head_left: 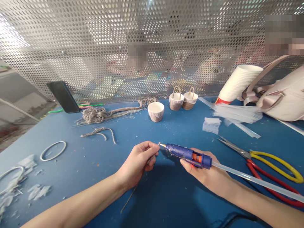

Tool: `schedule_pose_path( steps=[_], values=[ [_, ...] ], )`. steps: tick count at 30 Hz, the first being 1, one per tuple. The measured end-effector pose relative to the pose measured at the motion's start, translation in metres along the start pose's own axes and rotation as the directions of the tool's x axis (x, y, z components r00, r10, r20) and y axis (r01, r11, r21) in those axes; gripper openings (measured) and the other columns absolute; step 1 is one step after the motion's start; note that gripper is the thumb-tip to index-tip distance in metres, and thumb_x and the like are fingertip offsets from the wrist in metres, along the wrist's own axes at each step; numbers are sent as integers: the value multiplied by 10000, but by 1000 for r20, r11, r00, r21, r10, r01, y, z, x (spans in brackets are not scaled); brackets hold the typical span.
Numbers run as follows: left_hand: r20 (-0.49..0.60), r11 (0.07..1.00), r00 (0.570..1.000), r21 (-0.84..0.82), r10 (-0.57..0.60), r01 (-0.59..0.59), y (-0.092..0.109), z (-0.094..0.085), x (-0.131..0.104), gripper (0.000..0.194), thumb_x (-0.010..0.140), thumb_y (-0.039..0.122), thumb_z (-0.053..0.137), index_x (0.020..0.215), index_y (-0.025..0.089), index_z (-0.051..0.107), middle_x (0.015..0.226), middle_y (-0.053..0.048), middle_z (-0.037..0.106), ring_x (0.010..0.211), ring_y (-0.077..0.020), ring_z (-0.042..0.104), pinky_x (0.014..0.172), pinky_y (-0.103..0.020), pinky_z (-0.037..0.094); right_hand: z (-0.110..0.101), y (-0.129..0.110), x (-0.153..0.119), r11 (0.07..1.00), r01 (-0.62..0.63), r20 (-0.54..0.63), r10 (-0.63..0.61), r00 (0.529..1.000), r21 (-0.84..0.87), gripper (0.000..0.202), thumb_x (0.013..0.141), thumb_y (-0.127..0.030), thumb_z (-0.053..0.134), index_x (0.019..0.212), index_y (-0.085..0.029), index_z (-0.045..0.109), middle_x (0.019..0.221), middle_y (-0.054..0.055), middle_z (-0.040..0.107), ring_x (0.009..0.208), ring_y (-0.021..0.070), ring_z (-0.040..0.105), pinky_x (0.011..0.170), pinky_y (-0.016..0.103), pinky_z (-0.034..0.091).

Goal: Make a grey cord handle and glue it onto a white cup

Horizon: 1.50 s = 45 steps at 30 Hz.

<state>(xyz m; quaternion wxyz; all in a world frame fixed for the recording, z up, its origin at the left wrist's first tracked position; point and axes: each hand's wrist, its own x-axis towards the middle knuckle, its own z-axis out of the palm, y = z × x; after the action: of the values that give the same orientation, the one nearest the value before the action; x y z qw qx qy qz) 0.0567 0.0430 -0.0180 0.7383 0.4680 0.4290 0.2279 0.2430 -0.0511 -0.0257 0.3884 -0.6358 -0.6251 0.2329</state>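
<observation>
My right hand (204,172) is wrapped round a blue glue gun (180,151), with a long clear glue stick (251,179) running out of its back end. The nozzle tip reaches the fingertips of my left hand (142,161). That hand is closed in a pinch on a thin grey-brown cord (129,199), whose tail hangs down below the palm; the pinched end is mostly hidden by the fingers. Beyond both hands stands a small white cup (156,111) with a brown wrapped base. Farther back are two similar cups with cord handles (176,102).
Scissors (249,155) with red and yellow handles lie at right, near clear strips (237,113), stacked paper cups (239,82) and a pale bag (285,91). At left are bundled cord (95,114), a phone (64,96), a white ring (53,151) and scraps. A perforated metal screen (99,63) borders the back.
</observation>
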Motion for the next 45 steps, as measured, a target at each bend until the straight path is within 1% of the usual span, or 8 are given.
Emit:
schedule_pose_path(
  steps=[7,11,19,24,31,37,41,45],
  values=[
    [-5,1000,1000,8,2,-2,-1,-1,-1,278,787,386,629,687,164,494,423,76,387,394,-37,277,401,-185,168,2,0,-4,994,26,-94,-36,995,-104,192,824,-329,514,664,-240,570,542,-17,626,463,142,600,446,205,494],
    [3,1000,1000,6,4,-4,-3,-2,0,279,787,394,631,698,170,491,432,75,393,397,-41,279,403,-187,171,2,-1,-4,992,13,-100,-26,995,-126,204,828,-340,511,662,-239,575,586,-15,651,511,148,628,478,208,507],
    [-20,1000,1000,-3,0,-1,1,1,-1,281,773,388,641,679,172,487,424,77,391,391,-39,270,404,-184,171,1,-1,-2,999,-26,-78,24,997,-24,217,816,-357,522,628,-248,536,507,-21,578,459,153,573,456,231,498],
    [-20,1000,1000,1,1,-1,1,2,-2,291,761,399,649,678,170,489,423,77,391,389,-38,271,404,-184,169,0,-4,-1,999,-41,1,41,999,-19,214,818,-343,514,635,-234,531,516,-34,559,460,132,548,462,216,480],
    [-21,1000,1000,-6,4,-4,-1,1,-1,289,775,393,639,684,170,478,426,80,387,388,-37,265,404,-186,170,0,-3,-2,999,-43,-63,44,997,24,201,804,-357,520,637,-246,534,524,-21,572,486,157,575,472,236,485],
    [-35,999,999,-13,29,-30,-2,2,-2,288,761,395,657,700,177,478,435,84,392,392,-39,261,401,-185,172,2,-7,-1,998,-31,17,31,999,46,203,825,-329,513,655,-219,533,534,-35,563,467,117,534,476,200,477],
    [-33,1000,999,-9,21,-21,-1,1,-2,302,748,408,662,688,176,478,424,83,385,382,-43,269,398,-188,165,6,-1,0,998,-41,-80,44,996,37,207,810,-341,508,630,-244,538,511,-25,554,454,139,536,429,215,469],
    [-46,1000,999,-7,26,-26,-1,2,-2,304,742,410,661,673,176,480,407,86,379,372,-40,262,396,-186,166,6,-1,-2,999,-35,-93,39,995,41,257,827,-374,488,605,-250,519,489,-22,533,438,145,531,432,227,472]
  ],
)
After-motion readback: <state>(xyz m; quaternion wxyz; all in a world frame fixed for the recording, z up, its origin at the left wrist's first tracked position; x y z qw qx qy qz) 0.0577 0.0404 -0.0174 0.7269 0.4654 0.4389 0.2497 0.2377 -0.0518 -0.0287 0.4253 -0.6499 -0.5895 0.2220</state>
